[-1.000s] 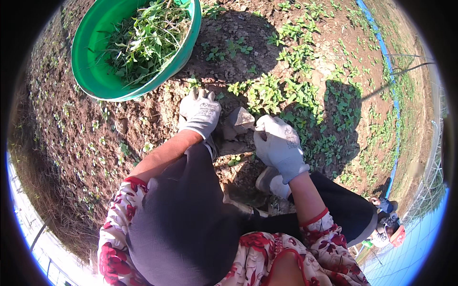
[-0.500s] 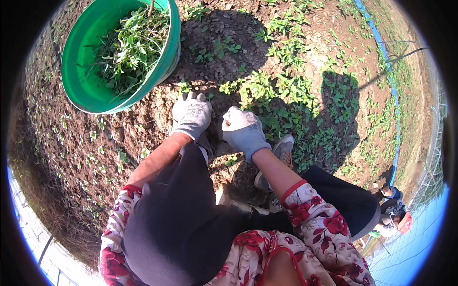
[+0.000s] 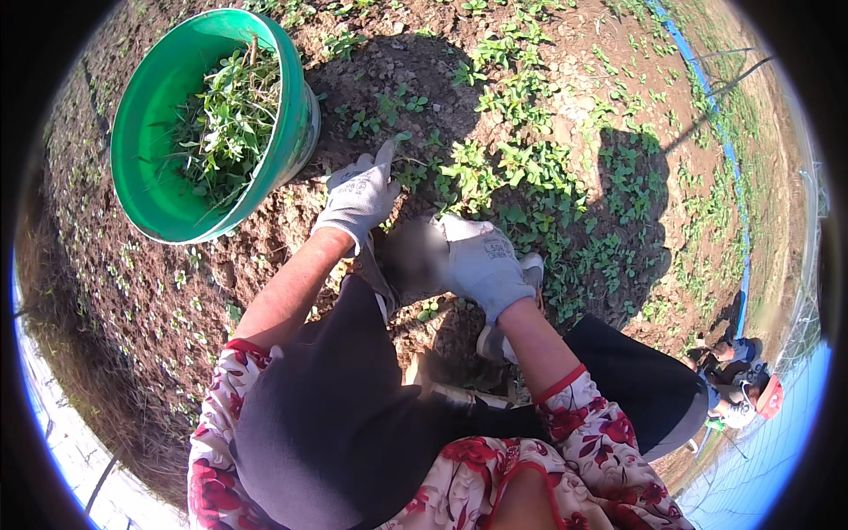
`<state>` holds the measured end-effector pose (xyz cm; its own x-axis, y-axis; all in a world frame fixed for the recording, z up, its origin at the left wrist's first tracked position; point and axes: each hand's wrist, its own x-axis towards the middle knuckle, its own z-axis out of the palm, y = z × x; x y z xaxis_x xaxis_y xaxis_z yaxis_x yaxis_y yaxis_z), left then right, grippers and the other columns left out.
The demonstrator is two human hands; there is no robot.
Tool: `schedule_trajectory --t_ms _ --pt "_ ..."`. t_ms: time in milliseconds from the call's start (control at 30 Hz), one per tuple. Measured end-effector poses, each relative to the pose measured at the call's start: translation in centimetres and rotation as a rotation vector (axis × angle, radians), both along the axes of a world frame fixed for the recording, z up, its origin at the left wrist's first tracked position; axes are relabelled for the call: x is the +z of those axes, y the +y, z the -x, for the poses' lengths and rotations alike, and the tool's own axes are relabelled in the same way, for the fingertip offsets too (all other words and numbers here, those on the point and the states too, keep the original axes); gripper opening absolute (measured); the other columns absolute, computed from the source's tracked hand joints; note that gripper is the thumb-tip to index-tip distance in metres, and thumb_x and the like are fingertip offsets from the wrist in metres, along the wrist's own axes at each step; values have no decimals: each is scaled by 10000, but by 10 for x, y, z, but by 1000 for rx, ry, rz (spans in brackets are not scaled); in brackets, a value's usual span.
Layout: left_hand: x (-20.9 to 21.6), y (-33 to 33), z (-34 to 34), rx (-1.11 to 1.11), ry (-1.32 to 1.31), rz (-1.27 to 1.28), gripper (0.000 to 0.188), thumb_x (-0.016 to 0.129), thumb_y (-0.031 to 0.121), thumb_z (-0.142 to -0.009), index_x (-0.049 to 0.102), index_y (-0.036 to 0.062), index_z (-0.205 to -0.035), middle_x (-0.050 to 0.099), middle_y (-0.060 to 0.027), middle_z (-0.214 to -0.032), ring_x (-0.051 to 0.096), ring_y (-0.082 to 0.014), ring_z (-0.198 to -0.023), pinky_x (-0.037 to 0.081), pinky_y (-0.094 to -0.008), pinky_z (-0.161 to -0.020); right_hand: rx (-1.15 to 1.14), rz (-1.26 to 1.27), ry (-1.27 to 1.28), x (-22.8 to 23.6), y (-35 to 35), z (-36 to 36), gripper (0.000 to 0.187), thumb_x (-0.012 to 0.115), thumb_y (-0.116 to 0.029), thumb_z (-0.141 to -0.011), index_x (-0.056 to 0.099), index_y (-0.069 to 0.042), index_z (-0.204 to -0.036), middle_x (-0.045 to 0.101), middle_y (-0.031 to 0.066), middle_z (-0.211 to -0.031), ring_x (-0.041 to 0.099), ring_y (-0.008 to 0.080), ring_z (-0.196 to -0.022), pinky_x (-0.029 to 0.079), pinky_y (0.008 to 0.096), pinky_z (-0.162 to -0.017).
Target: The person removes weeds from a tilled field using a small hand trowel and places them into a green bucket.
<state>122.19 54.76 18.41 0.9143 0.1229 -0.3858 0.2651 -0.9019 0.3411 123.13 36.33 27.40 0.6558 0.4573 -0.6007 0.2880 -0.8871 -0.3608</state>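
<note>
Both my hands wear pale grey knit gloves. My left hand [image 3: 360,194] is over the soil just right of the bucket, its fingers pinched together and pointing away from me. At their tips a small green plant [image 3: 402,138] shows, apparently held by a leaf or thin stem. Nearer to me and to the right, my right hand [image 3: 481,258] is low over the ground with its fingers curled inward. A blurred patch beside it hides what those fingers hold, if anything. The green bucket [image 3: 132,190] at the upper left contains a heap of pulled greenery [image 3: 231,119].
Low leafy plants [image 3: 521,168] spread over the brown soil ahead and right. My shoes are just under the right hand. A blue hose [image 3: 730,155] runs along the right side, near a wire fence. Another person [image 3: 746,393] in a red cap is at the lower right.
My left hand has reached farther from me, and its fist has changed to stretched, pinched fingers with a bit of green at the tips. My right hand has shifted slightly right and nearer me.
</note>
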Motion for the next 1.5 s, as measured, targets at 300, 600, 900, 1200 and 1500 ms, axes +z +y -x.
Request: schedule_trajectory --t_ms 300,600,900,1200,1500 --pt "-20 -40 -31 -191 27 4 572 571 503 -836 536 50 -1182 686 -182 -969 652 -326 -942 466 -437 -840 -14 -73 -183 -17 -23 0 231 561 -295 -839 601 -88 -932 650 176 -866 631 384 -799 502 481 -708" --pt "-38 -29 -32 -122 114 142 496 605 360 -858 487 66 -1239 660 -203 -1052 629 -345 -1008 472 -423 -872 122 -93 -228 -22 -13 8 283 552 -247 -828 609 -45 -1017 652 168 -850 668 321 -759 526 434 -666" --pt "-52 0 -24 -254 78 228 445 674 272 -805 544 154 -1215 654 -122 -1045 626 -319 -984 489 -404 -826 -21 -125 -135 -30 10 8 232 539 -215 -819 629 -56 -962 663 176 -798 667 336 -748 530 438 -662" --pt "-82 0 -33 -357 -116 124 158 632 238 -821 639 106 -907 641 -144 -842 618 -367 -842 484 -446 -706 -144 -86 -138 -70 16 5 253 548 -272 -806 619 -80 -955 674 165 -855 666 348 -787 532 455 -701" --pt "-73 6 -25 -71 -191 363 178 661 232 -811 661 74 -893 618 -156 -789 589 -329 -751 460 -398 -685 -85 -262 -242 -140 -26 7 266 532 -270 -831 664 -117 -1004 665 178 -889 641 352 -790 520 437 -735"
